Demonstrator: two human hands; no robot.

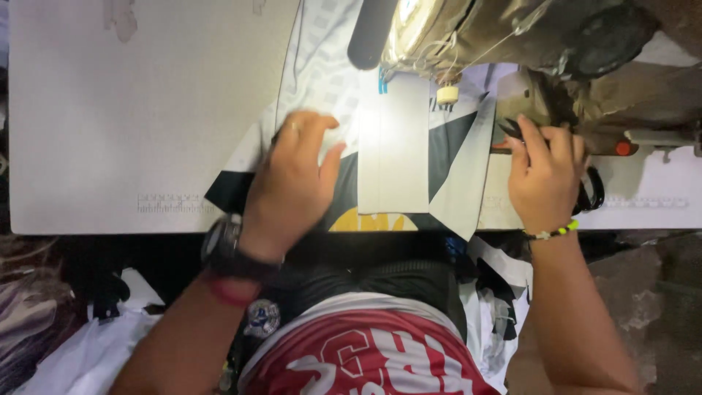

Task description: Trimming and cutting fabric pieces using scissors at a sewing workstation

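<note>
- While most of the pale tabletop [110,132] on the left lies bare, a faint printed scale near its front edge sits where cloth can be laid against it for measuring.
- A dark watch [223,249] sits on the left wrist, clear of the work.
- The left hand [292,179] lies palm down with fingers spread and slightly curled, gripping nothing; it presses the fabric [322,80] flat against the tabletop, likely so the cloth stays smooth and does not slip.
- That fabric, white with black and yellow panels, runs from the person's lap up across the tabletop and under the machine, so its weight hangs off the front edge.
- A long white strip [393,143] lies lengthwise on the fabric, between both hands and in line with the needle area, seemingly so it feeds straight.
- The sewing machine [512,33] stands at the far right, its lamp lighting the strip's upper end.
- The right hand [545,172] has its fingers curled up by the machine's side, near a small red part; whether it pinches anything I cannot tell.
- A beaded bracelet [553,232] circles the right wrist.
</note>
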